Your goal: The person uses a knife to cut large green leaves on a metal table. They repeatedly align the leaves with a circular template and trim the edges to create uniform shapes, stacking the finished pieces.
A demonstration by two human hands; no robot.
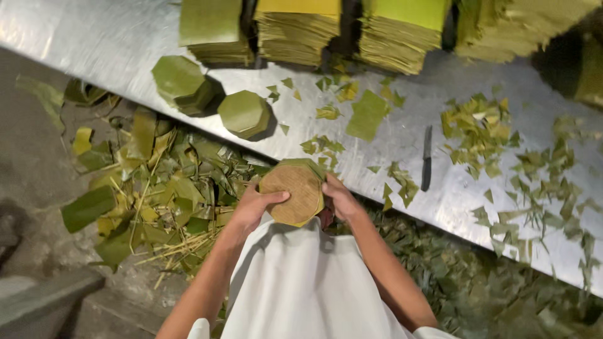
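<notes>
While both hands clamp it at the bench edge, the octagonal stack of leaves (295, 192) sits right in front of the white apron (301, 276), topped by a brown octagonal template. Left hand (254, 206) grips the stack's near-left side, thumb laid flat across the brown top, fingers curled under. Right hand (339, 198) closes on the right edge, fingers wrapped out of sight beneath the green layers. Just beyond, on the metal bench (113, 37), two finished octagonal leaf stacks (244, 113) lie side by side, apart from the held one. A dark knife (427, 158) lies to the right, untouched, well clear of either hand. Green trimmings (480, 132) scatter across the bench around it, and one larger cut leaf piece (367, 114) lies flat among them. Along the far edge stand tall square leaf piles (295, 31). Down on the floor to the left, a heap of leaf offcuts (157, 194) spreads out.
</notes>
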